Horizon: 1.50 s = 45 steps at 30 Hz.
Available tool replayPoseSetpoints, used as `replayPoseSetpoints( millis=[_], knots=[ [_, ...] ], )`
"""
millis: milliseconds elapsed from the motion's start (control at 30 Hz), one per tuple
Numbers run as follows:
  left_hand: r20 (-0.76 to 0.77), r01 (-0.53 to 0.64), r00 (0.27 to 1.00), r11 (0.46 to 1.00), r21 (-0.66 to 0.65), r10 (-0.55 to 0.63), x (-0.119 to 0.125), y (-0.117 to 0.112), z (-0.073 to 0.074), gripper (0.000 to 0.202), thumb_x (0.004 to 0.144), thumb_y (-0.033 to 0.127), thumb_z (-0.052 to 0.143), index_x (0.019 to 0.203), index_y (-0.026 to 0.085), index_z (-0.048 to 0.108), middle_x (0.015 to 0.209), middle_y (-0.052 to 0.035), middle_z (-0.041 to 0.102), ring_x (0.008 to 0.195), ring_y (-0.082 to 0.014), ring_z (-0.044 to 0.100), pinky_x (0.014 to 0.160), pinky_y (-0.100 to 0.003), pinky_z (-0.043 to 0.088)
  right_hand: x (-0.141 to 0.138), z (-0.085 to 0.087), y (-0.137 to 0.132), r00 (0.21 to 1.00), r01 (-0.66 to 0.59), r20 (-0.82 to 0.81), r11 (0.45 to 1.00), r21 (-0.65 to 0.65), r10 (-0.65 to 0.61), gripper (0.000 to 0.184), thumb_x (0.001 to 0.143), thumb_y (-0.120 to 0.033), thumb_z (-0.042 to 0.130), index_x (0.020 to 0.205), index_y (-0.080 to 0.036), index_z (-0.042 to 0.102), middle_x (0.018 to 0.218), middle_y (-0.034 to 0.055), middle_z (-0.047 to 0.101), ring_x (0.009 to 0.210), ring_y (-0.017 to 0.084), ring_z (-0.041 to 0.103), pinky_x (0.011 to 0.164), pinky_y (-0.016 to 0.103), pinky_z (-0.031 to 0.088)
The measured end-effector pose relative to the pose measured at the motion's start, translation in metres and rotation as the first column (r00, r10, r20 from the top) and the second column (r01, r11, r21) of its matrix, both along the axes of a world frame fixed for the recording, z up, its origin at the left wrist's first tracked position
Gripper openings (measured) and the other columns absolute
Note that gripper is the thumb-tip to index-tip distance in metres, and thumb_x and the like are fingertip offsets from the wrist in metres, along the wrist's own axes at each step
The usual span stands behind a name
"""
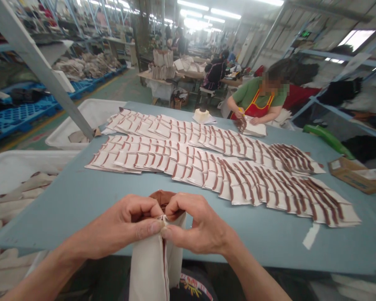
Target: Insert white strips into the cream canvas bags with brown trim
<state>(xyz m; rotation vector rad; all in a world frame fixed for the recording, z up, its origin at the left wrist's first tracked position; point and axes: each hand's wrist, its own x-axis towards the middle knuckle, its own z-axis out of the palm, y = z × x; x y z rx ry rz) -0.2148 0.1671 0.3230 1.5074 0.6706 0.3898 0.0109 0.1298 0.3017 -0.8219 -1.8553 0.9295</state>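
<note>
My left hand point(128, 223) and my right hand point(197, 228) meet at the near edge of the blue table point(81, 200). Both are closed, pinching the top of a cream fabric pouch with a brown trim point(153, 259). The pouch hangs down off the table edge toward my lap. Its brown opening shows just behind my fingers. Beyond my hands, two long rows of overlapping cream pieces with brown strips point(213, 163) lie across the table.
A person in a green shirt and red apron point(258, 102) works on a piece at the far side. White bins point(84, 121) with fabric stand at the left. A cardboard box point(357, 173) sits at the right edge. A metal post point(47, 71) rises at the left.
</note>
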Motion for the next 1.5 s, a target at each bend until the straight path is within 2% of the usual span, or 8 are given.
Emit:
replayPoseSetpoints(
  millis=[300, 433, 633, 700, 800, 900, 1133, 1500],
  knots=[
    [-0.072, 0.010, 0.997, 1.000, -0.024, -0.012, -0.003, -0.001, -0.005, 0.044, 0.099, 0.057, 0.071, 0.081, 0.017, 0.067, 0.067, 0.0042, 0.055, 0.059, -0.0110, 0.043, 0.052, -0.021, 0.032, -0.002, 0.003, -0.003, 0.997, 0.049, 0.063, 0.999, 0.003, -0.049, 0.013, 0.084, -0.012, 0.063, 0.079, -0.024, 0.058, 0.077, -0.0027, 0.070, 0.067, 0.013, 0.060, 0.071, 0.025, 0.049],
    [-0.200, -0.020, 0.978, 0.972, 0.234, 0.068, 0.001, -0.001, 0.002, 0.034, 0.096, 0.042, 0.063, 0.073, 0.017, 0.067, 0.063, 0.0036, 0.057, 0.058, -0.0119, 0.048, 0.054, -0.022, 0.035, -0.002, 0.001, -0.002, 0.995, 0.059, 0.086, 0.996, -0.062, -0.054, 0.010, 0.084, -0.016, 0.062, 0.078, -0.024, 0.061, 0.077, -0.0021, 0.070, 0.068, 0.014, 0.062, 0.069, 0.025, 0.048],
    [-0.242, 0.012, 0.956, 0.796, 0.605, 0.169, 0.005, 0.000, 0.012, 0.027, 0.094, 0.025, 0.056, 0.075, 0.017, 0.074, 0.062, 0.0039, 0.066, 0.058, -0.0111, 0.056, 0.058, -0.024, 0.036, -0.003, -0.004, 0.000, 0.990, 0.098, 0.117, 0.989, -0.112, -0.085, 0.009, 0.085, -0.017, 0.065, 0.079, -0.023, 0.062, 0.076, -0.0032, 0.069, 0.068, 0.014, 0.059, 0.070, 0.026, 0.047],
    [-0.248, 0.010, 0.956, 0.829, 0.560, 0.156, 0.006, 0.001, 0.013, 0.027, 0.093, 0.026, 0.057, 0.073, 0.018, 0.072, 0.062, 0.0043, 0.062, 0.058, -0.0116, 0.054, 0.058, -0.024, 0.035, -0.005, -0.002, 0.001, 0.993, 0.080, 0.099, 0.990, -0.114, -0.068, 0.010, 0.084, -0.016, 0.064, 0.079, -0.024, 0.060, 0.076, -0.0037, 0.067, 0.069, 0.014, 0.058, 0.071, 0.026, 0.047],
    [-0.180, -0.067, 0.976, 0.958, 0.280, 0.121, 0.006, 0.002, 0.009, 0.024, 0.088, 0.034, 0.058, 0.070, 0.020, 0.065, 0.065, 0.0037, 0.059, 0.062, -0.0140, 0.051, 0.058, -0.025, 0.038, -0.007, -0.001, 0.003, 0.999, 0.025, 0.040, 0.989, -0.144, -0.019, 0.013, 0.082, -0.016, 0.062, 0.076, -0.024, 0.055, 0.077, -0.0040, 0.065, 0.069, 0.014, 0.056, 0.072, 0.025, 0.047],
    [-0.104, -0.128, 0.985, 0.987, 0.094, 0.138, 0.005, 0.003, -0.002, 0.021, 0.084, 0.038, 0.054, 0.071, 0.022, 0.057, 0.068, 0.0037, 0.057, 0.064, -0.0154, 0.051, 0.060, -0.026, 0.041, -0.008, -0.004, 0.006, 1.000, -0.019, -0.011, 0.981, -0.194, 0.017, 0.014, 0.084, -0.019, 0.064, 0.075, -0.024, 0.054, 0.078, -0.0039, 0.064, 0.070, 0.014, 0.056, 0.070, 0.025, 0.046],
    [-0.104, -0.190, 0.968, 0.941, 0.281, 0.227, -0.002, -0.005, -0.017, 0.032, 0.097, 0.041, 0.058, 0.072, 0.021, 0.062, 0.069, 0.0047, 0.059, 0.066, -0.0147, 0.053, 0.062, -0.025, 0.039, -0.010, -0.007, 0.004, 0.997, 0.058, 0.060, 0.986, -0.158, -0.049, 0.012, 0.089, -0.021, 0.067, 0.079, -0.023, 0.061, 0.078, -0.0035, 0.067, 0.071, 0.014, 0.059, 0.071, 0.026, 0.045],
    [-0.202, -0.110, 0.950, 0.859, 0.501, 0.239, -0.005, -0.014, 0.012, 0.031, 0.098, 0.031, 0.062, 0.072, 0.022, 0.075, 0.066, 0.0054, 0.071, 0.062, -0.0133, 0.064, 0.063, -0.023, 0.043, -0.013, 0.011, 0.000, 0.993, 0.096, 0.077, 0.993, -0.062, -0.092, 0.013, 0.084, -0.014, 0.065, 0.078, -0.024, 0.060, 0.076, -0.0023, 0.071, 0.069, 0.015, 0.065, 0.069, 0.027, 0.051]
  ],
)
